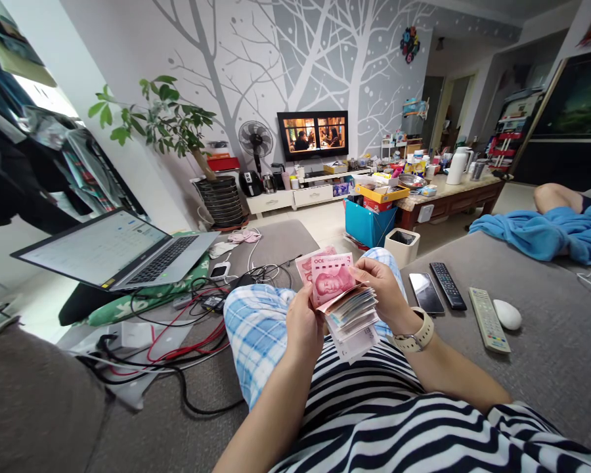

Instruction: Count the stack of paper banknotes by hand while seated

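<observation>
Both hands hold a thick stack of banknotes [347,312] above my lap, with pink 100 notes on top. My left hand [303,325] grips the stack's left edge, thumb pressed on the top note. My right hand [387,289], a pale watch on its wrist, curls over the right side and bends the notes' ends. I sit on a grey sofa [546,328] in blue checked trousers and a striped shirt.
To my right on the sofa lie a phone [426,293], two remotes [448,286], and a white mouse [507,314]. An open laptop [123,249] and tangled cables [177,335] lie left. A person's leg on a blue blanket [546,233] is far right. A TV [314,133] and coffee table [448,190] stand ahead.
</observation>
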